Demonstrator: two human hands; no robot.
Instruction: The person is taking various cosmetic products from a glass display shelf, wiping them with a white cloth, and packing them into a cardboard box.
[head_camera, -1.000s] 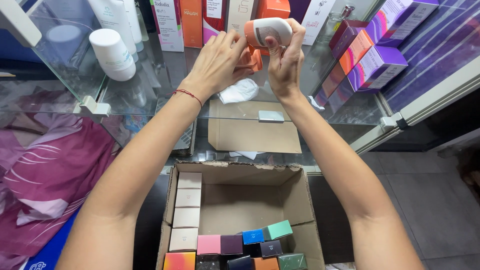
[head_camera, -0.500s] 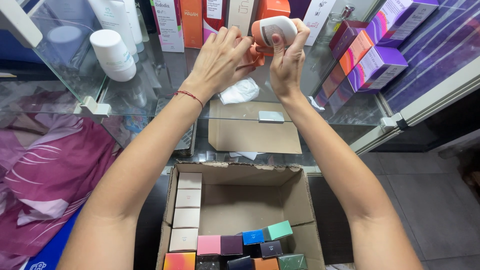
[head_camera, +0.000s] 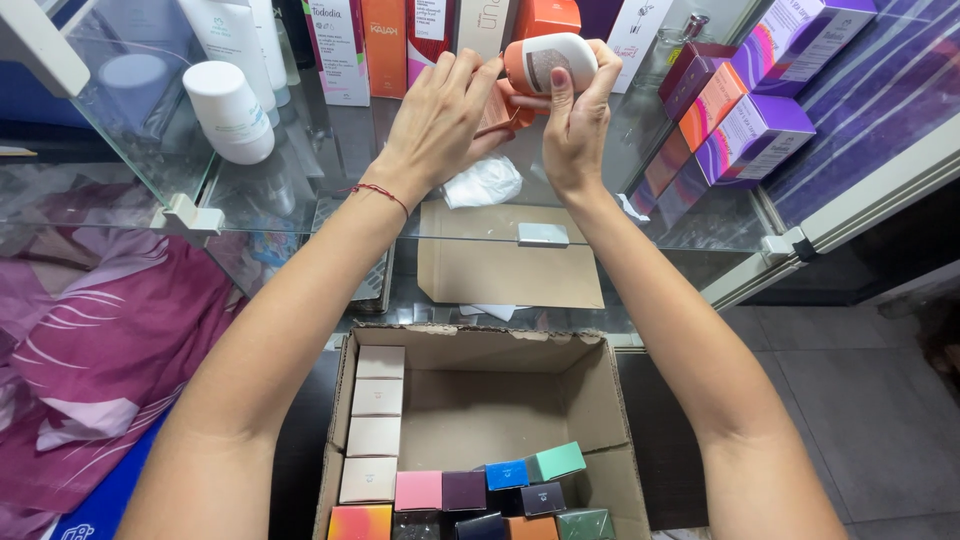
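Glass display shelf (head_camera: 300, 170) lined with boxes, both hands at top centre, right hand (head_camera: 575, 125) clasping an orange-and-white bottle (head_camera: 550, 62), left hand (head_camera: 440, 120) pinching its orange end, open cardboard box (head_camera: 480, 400) below

The orange bottle (head_camera: 545, 62) with the rounded white cap lies on its side in the air above the glass shelf (head_camera: 300, 190), cap end pointing right. A pale label patch faces me. It sits high over the open cardboard box (head_camera: 480, 400), just in front of the row of upright cartons (head_camera: 385, 45).
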